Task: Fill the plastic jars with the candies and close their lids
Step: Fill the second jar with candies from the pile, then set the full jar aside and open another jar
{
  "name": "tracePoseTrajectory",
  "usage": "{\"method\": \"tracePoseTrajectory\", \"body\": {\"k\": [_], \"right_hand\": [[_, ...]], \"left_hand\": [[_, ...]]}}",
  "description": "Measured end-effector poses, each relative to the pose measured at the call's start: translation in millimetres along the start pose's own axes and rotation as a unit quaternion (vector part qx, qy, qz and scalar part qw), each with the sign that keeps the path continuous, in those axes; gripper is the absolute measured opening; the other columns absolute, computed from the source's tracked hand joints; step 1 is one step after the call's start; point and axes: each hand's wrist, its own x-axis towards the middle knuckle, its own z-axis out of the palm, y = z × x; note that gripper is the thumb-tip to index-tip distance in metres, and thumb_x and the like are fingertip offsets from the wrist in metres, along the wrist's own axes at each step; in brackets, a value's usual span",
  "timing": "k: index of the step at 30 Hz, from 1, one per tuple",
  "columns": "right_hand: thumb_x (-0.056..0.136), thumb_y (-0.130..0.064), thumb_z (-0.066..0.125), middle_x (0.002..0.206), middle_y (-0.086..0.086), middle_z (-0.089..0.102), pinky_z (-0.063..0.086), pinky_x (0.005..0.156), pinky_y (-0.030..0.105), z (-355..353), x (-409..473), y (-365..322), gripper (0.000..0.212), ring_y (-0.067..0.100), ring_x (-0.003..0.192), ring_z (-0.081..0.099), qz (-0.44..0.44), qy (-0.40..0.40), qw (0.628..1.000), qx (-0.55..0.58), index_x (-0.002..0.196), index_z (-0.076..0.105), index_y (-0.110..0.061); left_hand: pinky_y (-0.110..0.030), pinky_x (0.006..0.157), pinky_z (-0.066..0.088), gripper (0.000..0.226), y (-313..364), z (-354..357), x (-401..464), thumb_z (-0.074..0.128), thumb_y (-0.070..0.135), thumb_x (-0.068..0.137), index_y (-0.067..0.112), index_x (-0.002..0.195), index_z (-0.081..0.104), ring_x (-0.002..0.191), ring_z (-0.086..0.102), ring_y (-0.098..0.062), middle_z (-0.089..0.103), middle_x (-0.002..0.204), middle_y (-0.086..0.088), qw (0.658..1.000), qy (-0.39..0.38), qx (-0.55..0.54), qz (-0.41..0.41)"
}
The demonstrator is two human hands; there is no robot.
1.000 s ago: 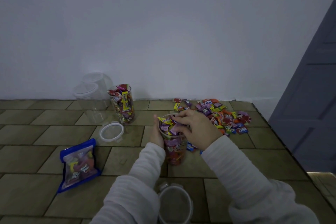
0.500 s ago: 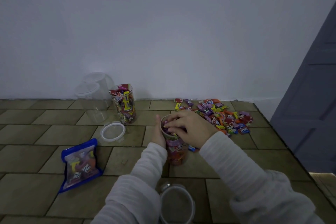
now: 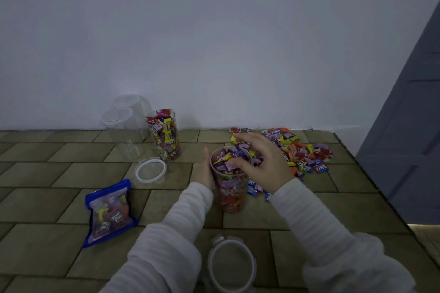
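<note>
A clear plastic jar (image 3: 230,194), heaped with wrapped candies, stands at the centre of the tiled surface. My left hand (image 3: 205,171) grips its left side. My right hand (image 3: 263,162) hovers over the jar's right rim with fingers spread and nothing in it. Beyond that hand a pile of loose candies (image 3: 301,152) lies on the tiles. A second jar full of candies (image 3: 164,137) stands without a lid at the back. Two empty clear jars (image 3: 123,129) stand left of it. One round lid (image 3: 150,170) lies near them, another lid (image 3: 232,264) near me.
A blue bag of candies (image 3: 110,211) lies flat at the left. A white wall rises behind the tiled surface (image 3: 47,197), whose right edge drops off beside a grey door (image 3: 409,126). A few candies (image 3: 258,191) lie right of the held jar.
My right hand pressed the candies down into the jar, then lifted and opened, shifting right toward the pile. My left hand has kept hold of the jar.
</note>
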Motion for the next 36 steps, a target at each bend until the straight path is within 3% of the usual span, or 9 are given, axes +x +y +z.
{"method": "tracePoseTrajectory", "body": {"k": [2, 5, 10, 13, 17, 25, 29, 33, 36], "right_hand": [[0.067, -0.060, 0.073, 0.132, -0.008, 0.050, 0.037, 0.101, 0.016, 4, -9, 4, 0.076, 0.000, 0.123, 0.044, 0.035, 0.005, 0.999, 0.026, 0.134, 0.048, -0.034], [0.052, -0.068, 0.077, 0.142, -0.011, 0.039, 0.037, 0.107, 0.028, 11, -23, 13, 0.103, 0.003, 0.131, 0.038, 0.113, -0.025, 0.988, 0.101, 0.140, 0.028, -0.047], [0.039, -0.062, 0.087, 0.144, -0.015, 0.038, 0.037, 0.111, 0.044, 22, -29, 28, 0.132, 0.009, 0.135, 0.038, 0.204, -0.087, 0.962, 0.159, 0.147, 0.014, -0.043], [0.039, -0.057, 0.089, 0.144, -0.011, 0.043, 0.038, 0.110, 0.041, 30, -29, 29, 0.127, 0.014, 0.132, 0.043, 0.236, -0.101, 0.954, 0.152, 0.145, 0.022, -0.040], [0.057, -0.035, 0.090, 0.130, -0.008, 0.055, 0.040, 0.103, 0.031, 36, -27, 25, 0.090, 0.015, 0.122, 0.049, 0.268, -0.106, 0.949, 0.128, 0.133, 0.042, -0.025], [0.059, -0.034, 0.089, 0.129, -0.005, 0.056, 0.040, 0.102, 0.029, 36, -26, 23, 0.086, 0.013, 0.118, 0.050, 0.279, -0.101, 0.949, 0.108, 0.131, 0.044, -0.023], [0.062, -0.033, 0.088, 0.131, -0.005, 0.053, 0.037, 0.099, 0.027, 34, -28, 21, 0.087, 0.013, 0.119, 0.048, 0.282, -0.104, 0.948, 0.103, 0.134, 0.041, -0.022], [0.059, -0.033, 0.090, 0.133, -0.005, 0.054, 0.038, 0.101, 0.030, 32, -26, 20, 0.091, 0.016, 0.123, 0.048, 0.293, -0.106, 0.944, 0.113, 0.135, 0.041, -0.023], [0.056, -0.036, 0.090, 0.133, -0.003, 0.055, 0.039, 0.101, 0.029, 30, -20, 21, 0.092, 0.017, 0.122, 0.050, 0.286, -0.110, 0.948, 0.084, 0.135, 0.044, -0.020]], "left_hand": [[-0.034, 0.079, 0.050, 0.042, -2, -12, 3, 0.032, 0.043, 0.099, 0.015, 0.089, 0.062, 0.092, 0.059, -0.025, 0.065, 0.098, -0.013, 0.993, 0.048, 0.093, 0.057], [-0.020, 0.058, 0.044, 0.014, -6, -30, -3, 0.047, 0.012, 0.096, 0.016, 0.090, 0.059, 0.074, 0.052, -0.017, 0.060, 0.083, -0.001, 0.958, 0.096, 0.231, 0.144], [-0.021, 0.059, 0.040, 0.018, -10, -56, -23, 0.059, 0.015, 0.090, 0.026, 0.077, 0.056, 0.073, 0.051, -0.016, 0.056, 0.073, 0.004, 0.873, 0.011, 0.482, 0.070], [-0.013, 0.057, 0.037, 0.019, -13, -59, -38, 0.069, 0.033, 0.082, 0.025, 0.071, 0.055, 0.066, 0.051, -0.005, 0.055, 0.068, 0.010, 0.780, -0.032, 0.625, 0.021], [-0.021, 0.079, 0.047, 0.033, -21, -57, -48, 0.077, 0.042, 0.072, 0.020, 0.095, 0.067, 0.085, 0.058, -0.010, 0.062, 0.087, 0.008, 0.718, -0.098, 0.688, -0.044], [-0.022, 0.083, 0.045, 0.024, -34, -46, -54, 0.074, 0.031, 0.078, 0.019, 0.098, 0.071, 0.092, 0.057, -0.010, 0.069, 0.104, 0.001, 0.716, -0.076, 0.693, -0.045], [-0.019, 0.077, 0.041, 0.020, -32, -47, -56, 0.069, 0.031, 0.082, 0.019, 0.099, 0.070, 0.091, 0.056, -0.011, 0.063, 0.093, 0.002, 0.705, -0.062, 0.707, -0.010], [-0.025, 0.082, 0.044, 0.013, -26, -56, -52, 0.064, 0.027, 0.086, 0.019, 0.096, 0.064, 0.096, 0.058, -0.016, 0.058, 0.092, 0.002, 0.734, -0.027, 0.679, 0.005], [-0.021, 0.069, 0.045, 0.006, -14, -66, -49, 0.062, 0.025, 0.088, 0.020, 0.091, 0.060, 0.078, 0.055, -0.012, 0.058, 0.088, 0.002, 0.762, 0.001, 0.648, 0.001]]}}
